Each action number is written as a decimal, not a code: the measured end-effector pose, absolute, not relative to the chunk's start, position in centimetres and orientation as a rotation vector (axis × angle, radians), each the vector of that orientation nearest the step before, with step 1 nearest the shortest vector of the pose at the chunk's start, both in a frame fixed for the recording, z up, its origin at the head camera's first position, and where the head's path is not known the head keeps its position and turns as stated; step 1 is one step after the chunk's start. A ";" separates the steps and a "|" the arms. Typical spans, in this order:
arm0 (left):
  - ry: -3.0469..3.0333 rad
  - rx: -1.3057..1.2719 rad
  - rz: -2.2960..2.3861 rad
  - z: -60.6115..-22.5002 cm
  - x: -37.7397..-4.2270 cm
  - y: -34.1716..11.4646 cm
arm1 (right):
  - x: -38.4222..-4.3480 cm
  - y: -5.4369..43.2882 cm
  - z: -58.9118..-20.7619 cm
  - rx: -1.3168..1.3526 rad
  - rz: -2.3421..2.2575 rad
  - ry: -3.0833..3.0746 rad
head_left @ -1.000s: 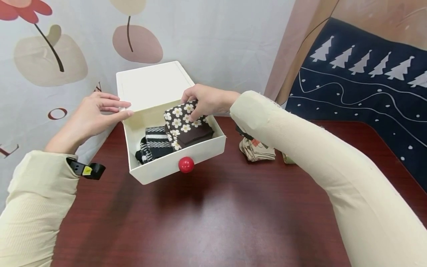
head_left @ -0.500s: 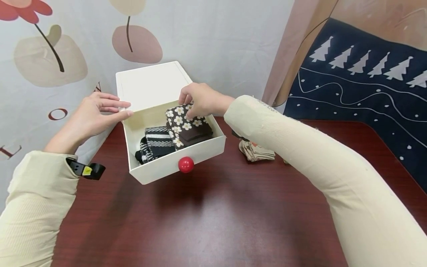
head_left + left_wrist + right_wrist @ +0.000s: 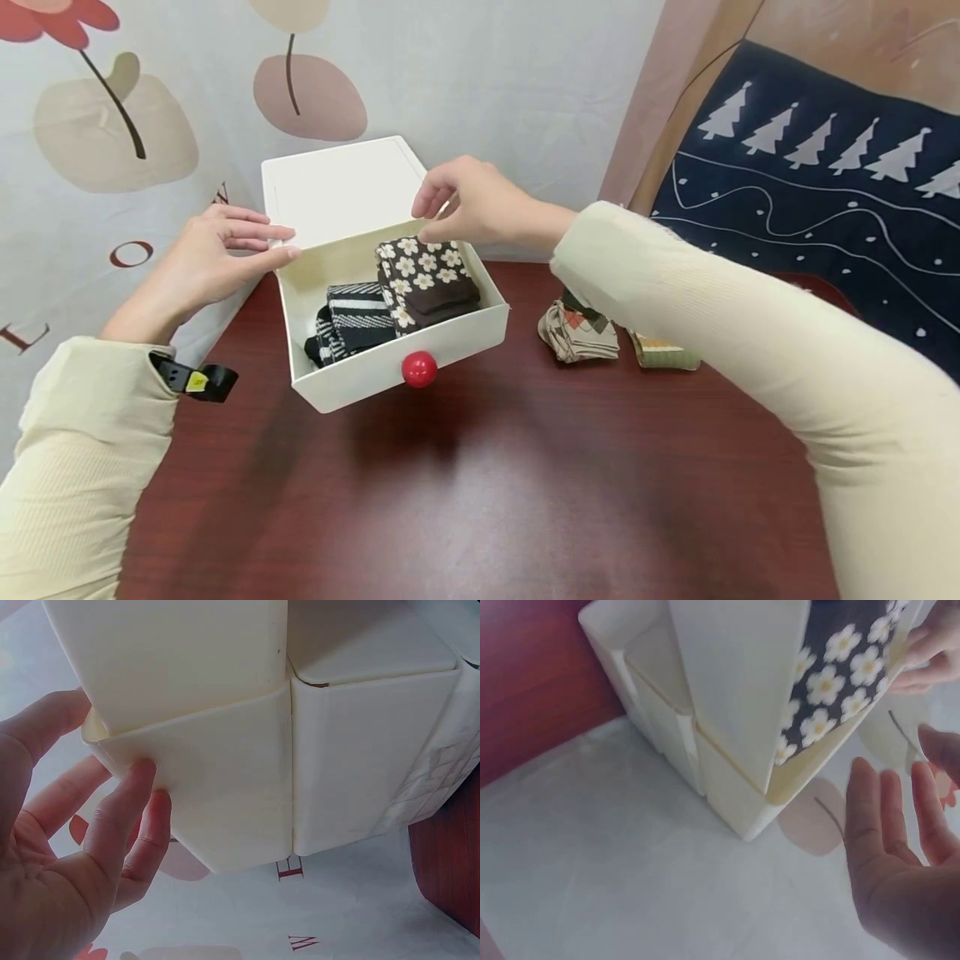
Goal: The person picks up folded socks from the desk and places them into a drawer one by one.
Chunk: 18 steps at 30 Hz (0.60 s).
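Note:
My right hand (image 3: 480, 204) hovers over the back right of a pulled-out white drawer (image 3: 363, 382), holding nothing; its fingers are loosely bent. Just below it, folded dark brown socks with white daisies (image 3: 431, 267) lie in the right part of the drawer. Beside them on the left sit folded black-and-white striped socks (image 3: 356, 312). My left hand (image 3: 206, 262) touches the front left corner of the white drawer unit (image 3: 337, 187). In the left wrist view its fingertips (image 3: 142, 769) rest against the white side wall. A round red knob (image 3: 418, 369) is on the drawer front.
On the dark red table (image 3: 487, 492), right of the drawer, lie folded beige argyle socks (image 3: 577, 333) and a folded green-and-yellow piece (image 3: 667, 354), partly behind my right sleeve. A patterned curtain (image 3: 487, 83) hangs behind the drawer unit.
My right hand has let go of the daisy socks and lifted up and back from them. The socks have settled slightly to the right. My left hand has stayed in place.

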<state>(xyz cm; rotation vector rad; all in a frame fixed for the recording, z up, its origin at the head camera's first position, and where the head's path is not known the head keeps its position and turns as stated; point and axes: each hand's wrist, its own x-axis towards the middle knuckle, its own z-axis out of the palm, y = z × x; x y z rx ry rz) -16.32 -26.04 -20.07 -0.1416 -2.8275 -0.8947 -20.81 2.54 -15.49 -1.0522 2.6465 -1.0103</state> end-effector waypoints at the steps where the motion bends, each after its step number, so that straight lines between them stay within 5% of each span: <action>1: -2.828 -0.145 -0.893 -20.1 -16.4 -26.0 | -20.4 2.8 -15.5 -1.043 -1.053 2.628; 10: -2.843 -0.111 -0.923 -20.4 -16.2 -26.2 | -16.0 5.0 -16.8 -1.048 -1.342 2.395; 18: -2.839 -0.146 -0.914 -20.5 -16.1 -25.8 | -12.6 7.0 -22.0 -1.046 -1.596 2.118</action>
